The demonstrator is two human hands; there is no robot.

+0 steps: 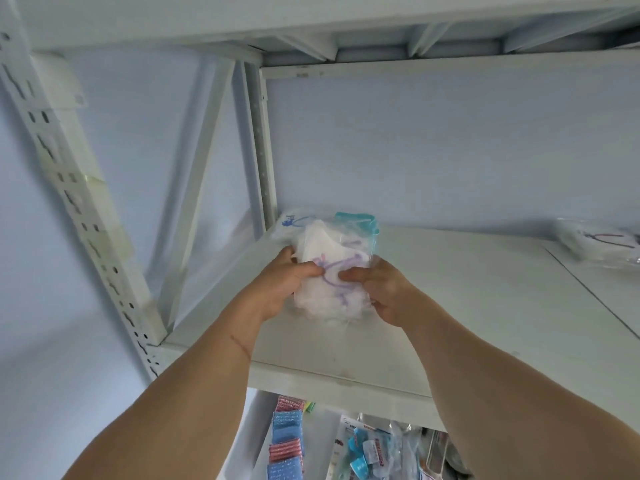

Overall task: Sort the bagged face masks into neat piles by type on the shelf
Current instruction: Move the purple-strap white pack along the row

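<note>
Gripping from both sides, your left hand (282, 285) and your right hand (381, 292) hold a clear bag of white face masks (332, 268) with purple ear loops, lifted just above the white shelf (467, 306) near its left end. Your left thumb lies across the front of the bag and the fingers curl round its left edge; your right thumb presses the front close to the left one, and the right fingers wrap the bag's right edge. Just behind the held bag, further back on the shelf, lie a bag with blue loops (294, 221) and a bag with teal masks (356, 220), partly hidden by what you hold. Well apart, at the far right of the same shelf, a blurred bag with dark loops (595, 240) rests on the board. On the level below, you can see stacked blue and red sponges (287, 441) and packets of teal items (367, 452).
</note>
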